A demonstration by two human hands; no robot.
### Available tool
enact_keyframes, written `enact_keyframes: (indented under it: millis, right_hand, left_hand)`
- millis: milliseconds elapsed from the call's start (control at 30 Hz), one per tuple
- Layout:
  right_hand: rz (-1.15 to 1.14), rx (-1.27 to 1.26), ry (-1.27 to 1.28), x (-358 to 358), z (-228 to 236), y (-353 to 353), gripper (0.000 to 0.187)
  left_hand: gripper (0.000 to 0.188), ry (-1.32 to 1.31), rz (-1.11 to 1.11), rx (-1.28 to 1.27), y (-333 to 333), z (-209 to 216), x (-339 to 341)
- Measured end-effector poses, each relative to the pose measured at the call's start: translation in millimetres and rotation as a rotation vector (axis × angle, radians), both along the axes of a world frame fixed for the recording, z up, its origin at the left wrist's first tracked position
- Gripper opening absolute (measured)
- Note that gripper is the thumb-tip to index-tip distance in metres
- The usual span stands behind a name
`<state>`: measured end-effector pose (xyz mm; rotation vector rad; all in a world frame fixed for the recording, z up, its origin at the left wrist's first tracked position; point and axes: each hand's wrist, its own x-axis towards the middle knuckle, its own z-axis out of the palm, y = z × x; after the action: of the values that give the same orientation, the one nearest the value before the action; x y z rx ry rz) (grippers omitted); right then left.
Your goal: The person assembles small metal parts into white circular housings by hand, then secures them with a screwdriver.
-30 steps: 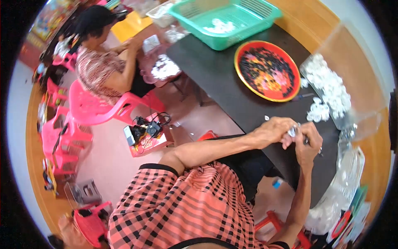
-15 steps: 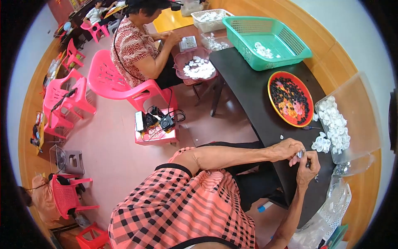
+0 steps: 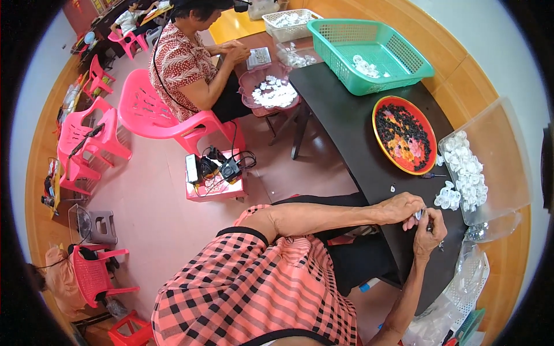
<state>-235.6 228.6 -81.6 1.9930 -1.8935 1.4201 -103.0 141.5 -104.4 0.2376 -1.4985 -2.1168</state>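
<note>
Over the edge of the dark table, my left hand (image 3: 402,209) pinches a small white plastic piece (image 3: 418,214). My right hand (image 3: 429,232) is closed against the same piece from the other side, with something small and dark showing between its fingers that I cannot make out. Just beyond the hands lies a loose pile of white plastic pieces (image 3: 447,196). Farther off, a round red tray (image 3: 411,150) with a yellow rim and flower pattern holds many small black parts (image 3: 414,125). A small screwdriver-like tool (image 3: 431,175) lies beside the tray.
A clear plastic bin (image 3: 508,167) spills white pieces at the right. The green basket (image 3: 398,55) stands at the table's far end. Clear bags (image 3: 430,323) lie near right. To the left are a box with cables (image 3: 214,190), pink chairs (image 3: 144,106) and a seated co-worker (image 3: 184,69).
My hands stay together at almost the same spot, with slight finger movement. The whole view has shifted a little. The co-worker's hands have moved slightly.
</note>
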Motion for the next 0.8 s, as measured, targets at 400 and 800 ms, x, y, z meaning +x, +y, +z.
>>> enact_keyframes:
  millis: [400,800]
  right_hand:
    - [0.055,-0.007,0.019,0.4,2.8,-3.5,0.010]
    - [0.027,0.030,-0.024,0.6,-0.6,3.1,0.016]
  left_hand:
    - [0.031,0.046,-0.047,0.024,-2.7,-5.4,-5.3]
    - [0.032,0.050,-0.157,-0.040,0.2,-5.1,-1.4]
